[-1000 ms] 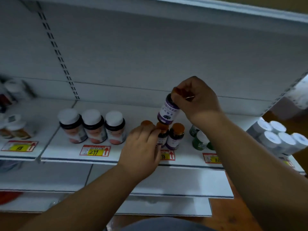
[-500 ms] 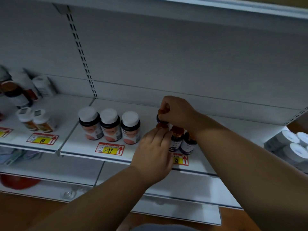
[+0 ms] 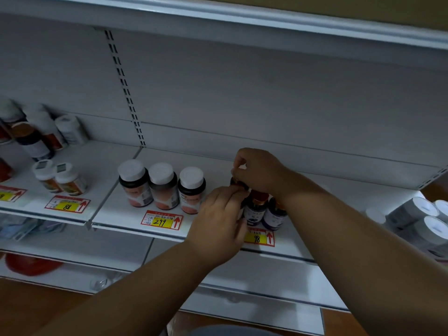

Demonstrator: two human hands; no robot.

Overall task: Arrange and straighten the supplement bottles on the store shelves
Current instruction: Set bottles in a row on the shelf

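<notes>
A white store shelf (image 3: 114,209) is seen from above, in dim light. Near its front edge, just behind a yellow tag (image 3: 259,237) marked 98, a tight cluster of small dark bottles (image 3: 254,212) with orange caps is being handled by both hands. The right hand (image 3: 257,170) is curled over the cap of the rear bottle (image 3: 236,182), pinching it from above. The left hand (image 3: 218,221) is wrapped against the left side of the cluster, fingers (image 3: 232,192) bent over the tops; which bottle is held cannot be told, as the hand hides it. Two more of these bottles stand upright, touching, just right of the left hand.

To the left, well apart, three larger white-capped bottles (image 3: 163,186) stand in a row above a tag (image 3: 162,220) marked 299.

The small bottles are judged light, rigid and smooth-sided, possibly glass, so easily toppled when crowded. A hold at the cap or around the shoulder is likely surest, with neighbours steadied by the other hand.
</notes>
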